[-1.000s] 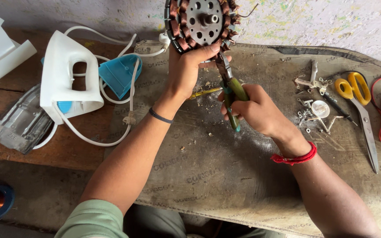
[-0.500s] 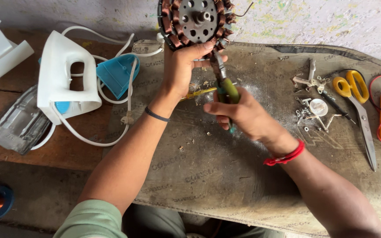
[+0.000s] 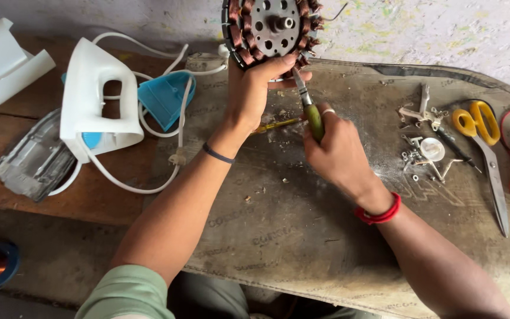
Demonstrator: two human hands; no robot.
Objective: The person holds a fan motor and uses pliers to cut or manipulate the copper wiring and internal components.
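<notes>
Left hand grips the copper-wound motor core at the bench's far edge; right hand closes around green-handled pliers touching it.

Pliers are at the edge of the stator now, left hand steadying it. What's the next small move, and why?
Probably close the pliers on the copper winding and ease outward. The tips sit at the lower rim of the stator, the left hand braces it upright, and the right hand grips the handles.

Copper-wound stator upright; green-handled pliers touching it.
</notes>
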